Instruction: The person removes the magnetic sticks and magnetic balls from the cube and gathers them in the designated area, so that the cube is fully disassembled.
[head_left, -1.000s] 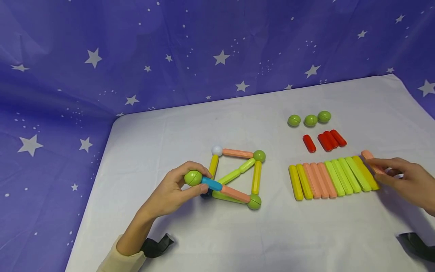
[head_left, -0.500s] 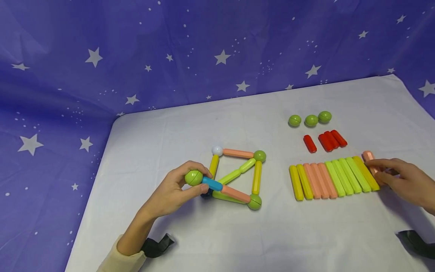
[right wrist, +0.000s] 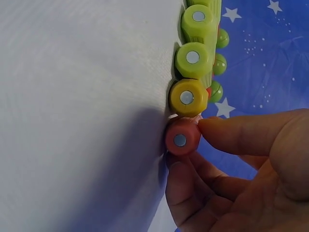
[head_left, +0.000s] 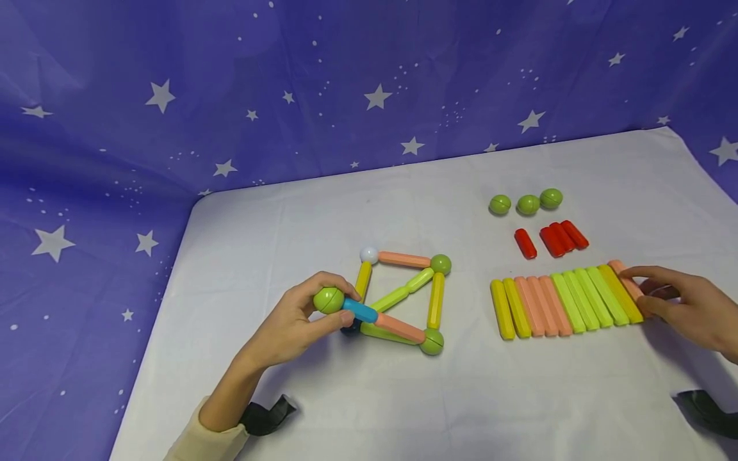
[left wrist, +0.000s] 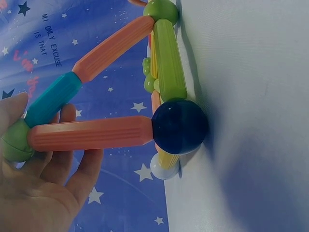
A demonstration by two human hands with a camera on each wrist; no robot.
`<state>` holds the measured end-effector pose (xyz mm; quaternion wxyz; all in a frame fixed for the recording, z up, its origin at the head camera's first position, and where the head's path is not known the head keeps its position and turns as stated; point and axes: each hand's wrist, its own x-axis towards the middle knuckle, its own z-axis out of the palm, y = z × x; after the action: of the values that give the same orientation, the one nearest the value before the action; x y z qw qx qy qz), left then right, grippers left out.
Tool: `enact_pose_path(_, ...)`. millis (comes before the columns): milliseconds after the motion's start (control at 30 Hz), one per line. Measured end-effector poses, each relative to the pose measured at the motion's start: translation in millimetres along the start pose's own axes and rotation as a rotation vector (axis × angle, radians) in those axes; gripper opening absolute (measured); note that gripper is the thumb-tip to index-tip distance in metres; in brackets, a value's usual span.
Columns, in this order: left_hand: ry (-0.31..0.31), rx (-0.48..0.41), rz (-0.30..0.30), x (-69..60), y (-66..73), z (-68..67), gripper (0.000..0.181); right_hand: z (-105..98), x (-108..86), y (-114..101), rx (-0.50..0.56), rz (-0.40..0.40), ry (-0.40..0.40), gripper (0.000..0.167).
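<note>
My left hand [head_left: 296,320] grips the raised corner of a frame built of magnetic sticks and balls, at a green ball [head_left: 328,300] and a blue stick [head_left: 360,312]. From that corner an orange stick [left wrist: 91,134] runs down to a dark blue ball [left wrist: 180,126] on the table. Other sticks form a four-sided base with a light green diagonal [head_left: 390,299]. My right hand [head_left: 688,307] pinches an orange magnetic stick [right wrist: 182,137] between thumb and fingers. This stick lies at the right end of a row, beside a yellow stick [right wrist: 188,98].
The row holds several yellow, orange and light green sticks [head_left: 576,301]. Behind it lie several short red sticks [head_left: 551,241] and three green balls [head_left: 528,204]. A white cloth [head_left: 277,230] covers the table. A starry purple curtain [head_left: 323,77] hangs behind.
The orange stick in my right hand has shifted slightly left, closing up to the yellow stick at the row's end. My left hand and the frame have stayed in place.
</note>
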<state>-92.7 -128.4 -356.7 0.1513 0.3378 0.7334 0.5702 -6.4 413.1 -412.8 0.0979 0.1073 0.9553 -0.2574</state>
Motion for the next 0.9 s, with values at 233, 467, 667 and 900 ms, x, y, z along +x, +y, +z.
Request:
enact_pose_path(233, -0.001, -0.001, -0.009, 0.1, -0.4, 0.1, 0.027, 0, -2.7, -1, -0.009, -0.005, 0.023, 0.042)
enact_pose_path(467, -0.004, 0.0, -0.005, -0.1, 0.0, 1.4, 0.026, 2, -22.4, -35, 0.026, -0.089, 0.274, 0.036)
enact_pose_path(667, 0.005, -0.004, 0.007, -0.4, 0.9, 1.3, 0.026, 21, -42.5, -113, 0.24, -0.269, 0.285, 0.032)
enact_pose_path(900, 0.007, -0.006, 0.01, 0.2, 0.5, 1.7, 0.025, 63, -47.9, -213, 0.404, -0.48, -0.127, 0.044)
